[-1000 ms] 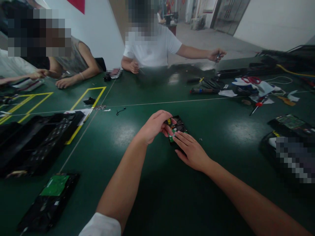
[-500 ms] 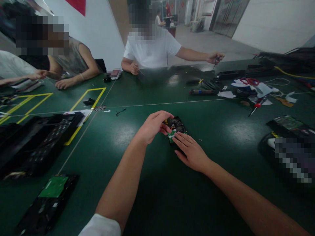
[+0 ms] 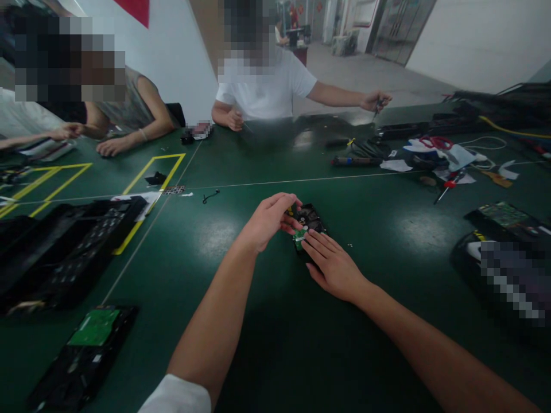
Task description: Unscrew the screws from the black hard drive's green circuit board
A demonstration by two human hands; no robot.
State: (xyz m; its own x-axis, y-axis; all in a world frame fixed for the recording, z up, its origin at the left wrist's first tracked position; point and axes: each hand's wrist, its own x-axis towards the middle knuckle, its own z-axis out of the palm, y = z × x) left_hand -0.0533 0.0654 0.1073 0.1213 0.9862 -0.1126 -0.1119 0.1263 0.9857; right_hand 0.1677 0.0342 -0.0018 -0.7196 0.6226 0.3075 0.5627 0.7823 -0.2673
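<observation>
A hard drive (image 3: 313, 217) lies on the green table in front of me, dark casing up, with a green circuit board (image 3: 300, 236) at its near left part. My left hand (image 3: 272, 221) curls round the drive's left side, fingers bent over its edge and the board. Something yellow (image 3: 291, 210) shows by those fingers, too small to make out. My right hand (image 3: 333, 264) lies with fingers stretched out, tips touching the board and the drive's near right edge, thumb apart below. Both hands partly cover the drive.
Another drive-like unit with a green board (image 3: 93, 328) lies at the near left, below a black casing (image 3: 69, 252). On the right are a circuit board unit (image 3: 501, 217), a red-handled screwdriver (image 3: 450, 184) and cables. Tiny pieces (image 3: 350, 245) lie beside my right hand. Co-workers sit opposite.
My left fingers have shifted slightly over the drive's far left edge, uncovering a little more of it. My right hand has stayed nearly in place.
</observation>
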